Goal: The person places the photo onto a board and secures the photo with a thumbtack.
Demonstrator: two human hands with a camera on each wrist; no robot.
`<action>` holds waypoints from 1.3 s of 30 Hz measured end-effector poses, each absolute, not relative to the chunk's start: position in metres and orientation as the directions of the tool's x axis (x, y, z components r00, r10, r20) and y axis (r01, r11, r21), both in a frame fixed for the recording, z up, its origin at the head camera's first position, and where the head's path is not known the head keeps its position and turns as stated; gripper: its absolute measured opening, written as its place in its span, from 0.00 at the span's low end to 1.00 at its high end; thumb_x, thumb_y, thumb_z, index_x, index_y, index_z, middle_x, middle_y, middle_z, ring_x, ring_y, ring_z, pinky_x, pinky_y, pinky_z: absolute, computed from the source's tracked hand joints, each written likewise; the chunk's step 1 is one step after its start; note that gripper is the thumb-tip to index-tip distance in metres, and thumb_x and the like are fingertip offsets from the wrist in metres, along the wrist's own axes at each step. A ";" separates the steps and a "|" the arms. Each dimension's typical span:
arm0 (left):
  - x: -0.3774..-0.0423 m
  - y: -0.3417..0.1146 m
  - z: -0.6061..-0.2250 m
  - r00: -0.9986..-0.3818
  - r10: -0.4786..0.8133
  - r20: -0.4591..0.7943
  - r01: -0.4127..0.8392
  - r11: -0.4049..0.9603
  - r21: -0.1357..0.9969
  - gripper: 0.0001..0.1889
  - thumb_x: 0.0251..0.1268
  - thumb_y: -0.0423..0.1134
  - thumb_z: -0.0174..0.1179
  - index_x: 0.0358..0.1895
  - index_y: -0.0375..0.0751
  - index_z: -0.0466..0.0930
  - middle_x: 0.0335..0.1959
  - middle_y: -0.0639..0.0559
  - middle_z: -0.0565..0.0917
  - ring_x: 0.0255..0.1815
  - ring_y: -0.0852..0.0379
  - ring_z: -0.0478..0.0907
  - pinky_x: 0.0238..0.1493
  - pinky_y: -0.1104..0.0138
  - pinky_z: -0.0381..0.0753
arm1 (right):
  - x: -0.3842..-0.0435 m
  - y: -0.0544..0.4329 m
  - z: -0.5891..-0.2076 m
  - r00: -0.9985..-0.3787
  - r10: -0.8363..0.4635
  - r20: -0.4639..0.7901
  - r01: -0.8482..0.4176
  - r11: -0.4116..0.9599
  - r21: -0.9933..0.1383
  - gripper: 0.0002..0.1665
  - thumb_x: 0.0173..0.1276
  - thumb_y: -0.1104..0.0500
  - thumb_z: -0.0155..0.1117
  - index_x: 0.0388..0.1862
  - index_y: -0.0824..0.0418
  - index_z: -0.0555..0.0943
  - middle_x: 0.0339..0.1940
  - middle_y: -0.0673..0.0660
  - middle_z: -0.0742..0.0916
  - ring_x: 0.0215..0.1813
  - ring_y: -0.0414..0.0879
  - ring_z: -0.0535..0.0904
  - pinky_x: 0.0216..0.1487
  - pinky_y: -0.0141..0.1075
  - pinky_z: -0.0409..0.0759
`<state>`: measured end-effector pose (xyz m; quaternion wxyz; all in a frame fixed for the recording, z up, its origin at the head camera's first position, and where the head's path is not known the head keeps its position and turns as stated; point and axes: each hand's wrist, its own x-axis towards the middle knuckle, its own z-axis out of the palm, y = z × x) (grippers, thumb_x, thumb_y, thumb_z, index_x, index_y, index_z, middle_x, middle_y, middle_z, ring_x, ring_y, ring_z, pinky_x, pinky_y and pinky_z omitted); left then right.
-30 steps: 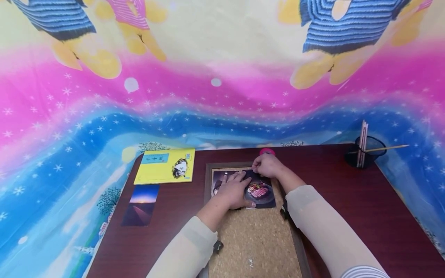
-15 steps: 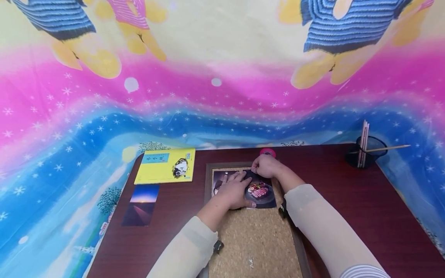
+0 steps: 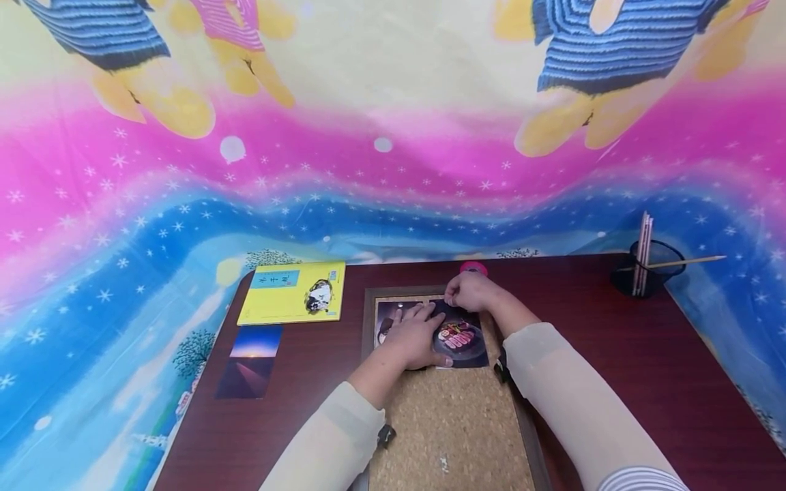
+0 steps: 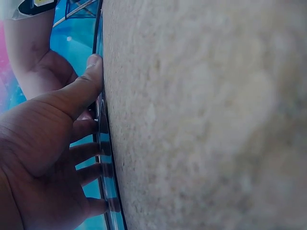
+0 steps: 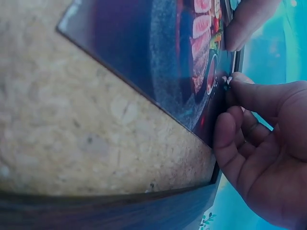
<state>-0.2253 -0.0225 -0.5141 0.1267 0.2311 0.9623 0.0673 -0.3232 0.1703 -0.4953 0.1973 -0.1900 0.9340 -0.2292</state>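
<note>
A framed cork board (image 3: 451,416) lies on the table, with two dark food photos near its far end. My left hand (image 3: 413,337) rests on them with fingers spread. It covers most of the left photo (image 3: 383,317) and overlaps the right photo (image 3: 463,341), which shows sliced meat on a plate. In the left wrist view the left hand (image 4: 53,153) presses flat with straight fingers. At the right photo's far edge my right hand (image 3: 473,292) has its thumb and index finger together. The right wrist view shows it pinching a small whitish push pin (image 5: 227,80) against the photo.
Small whitish pieces (image 3: 444,464) sit on the near part of the board. Black clips (image 3: 385,435) grip its sides. A round pink item (image 3: 473,267) is beyond the right hand. Left lie a yellow book (image 3: 291,293) and a sunset photo (image 3: 250,361); a mesh pencil cup (image 3: 660,269) stands right.
</note>
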 end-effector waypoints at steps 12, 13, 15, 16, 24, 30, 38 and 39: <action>-0.226 -0.023 -0.511 -0.857 0.463 -0.228 0.423 0.883 0.202 0.54 0.55 0.75 0.66 0.83 0.57 0.60 0.85 0.52 0.53 0.85 0.48 0.48 0.79 0.41 0.52 | -0.324 0.177 -0.499 -0.874 -0.392 -0.287 -0.129 0.756 -0.642 0.03 0.70 0.64 0.68 0.37 0.63 0.87 0.30 0.57 0.87 0.29 0.48 0.85 0.34 0.40 0.85; -0.226 -0.023 -0.510 -0.857 0.463 -0.228 0.423 0.883 0.204 0.54 0.55 0.75 0.66 0.83 0.58 0.60 0.85 0.52 0.53 0.85 0.48 0.48 0.79 0.41 0.52 | -0.323 0.178 -0.499 -0.875 -0.389 -0.286 -0.124 0.753 -0.646 0.03 0.71 0.64 0.68 0.37 0.63 0.87 0.31 0.58 0.87 0.30 0.48 0.86 0.34 0.40 0.86; -0.226 -0.024 -0.510 -0.858 0.460 -0.228 0.420 0.884 0.205 0.54 0.55 0.75 0.66 0.83 0.58 0.60 0.85 0.52 0.53 0.85 0.48 0.48 0.79 0.41 0.52 | -0.323 0.178 -0.499 -0.878 -0.385 -0.284 -0.114 0.745 -0.657 0.04 0.71 0.64 0.67 0.38 0.64 0.87 0.32 0.58 0.88 0.30 0.49 0.86 0.35 0.41 0.86; -0.226 -0.024 -0.511 -0.859 0.460 -0.227 0.420 0.884 0.204 0.54 0.54 0.75 0.66 0.83 0.58 0.60 0.85 0.52 0.53 0.85 0.48 0.48 0.79 0.41 0.52 | -0.323 0.178 -0.499 -0.879 -0.382 -0.284 -0.109 0.743 -0.661 0.04 0.71 0.63 0.68 0.38 0.64 0.87 0.33 0.59 0.88 0.31 0.49 0.87 0.35 0.41 0.86; -0.226 -0.024 -0.512 -0.857 0.460 -0.233 0.422 0.885 0.199 0.54 0.55 0.75 0.66 0.83 0.57 0.60 0.85 0.52 0.53 0.85 0.48 0.48 0.79 0.41 0.52 | -0.323 0.178 -0.503 -0.892 -0.350 -0.288 -0.075 0.741 -0.667 0.04 0.72 0.62 0.67 0.37 0.63 0.87 0.35 0.59 0.88 0.30 0.48 0.87 0.35 0.41 0.87; -0.227 -0.023 -0.514 -0.857 0.457 -0.236 0.418 0.887 0.198 0.54 0.55 0.75 0.66 0.83 0.57 0.60 0.85 0.52 0.53 0.85 0.48 0.47 0.79 0.41 0.51 | -0.324 0.179 -0.503 -0.892 -0.339 -0.297 -0.053 0.733 -0.678 0.05 0.72 0.64 0.66 0.37 0.63 0.87 0.35 0.58 0.88 0.31 0.48 0.87 0.35 0.41 0.88; -0.227 -0.023 -0.513 -0.855 0.462 -0.237 0.422 0.884 0.201 0.54 0.55 0.75 0.66 0.83 0.57 0.60 0.85 0.51 0.53 0.85 0.47 0.48 0.79 0.40 0.51 | -0.324 0.177 -0.501 -0.890 -0.330 -0.314 -0.037 0.739 -0.672 0.05 0.71 0.65 0.66 0.36 0.64 0.87 0.35 0.59 0.88 0.31 0.47 0.87 0.35 0.41 0.88; -0.227 -0.023 -0.513 -0.855 0.461 -0.237 0.421 0.884 0.201 0.54 0.55 0.75 0.66 0.83 0.56 0.60 0.85 0.51 0.53 0.85 0.47 0.48 0.79 0.40 0.52 | -0.325 0.177 -0.501 -0.891 -0.329 -0.313 -0.039 0.742 -0.670 0.05 0.71 0.66 0.66 0.36 0.64 0.87 0.35 0.59 0.88 0.31 0.47 0.87 0.35 0.41 0.88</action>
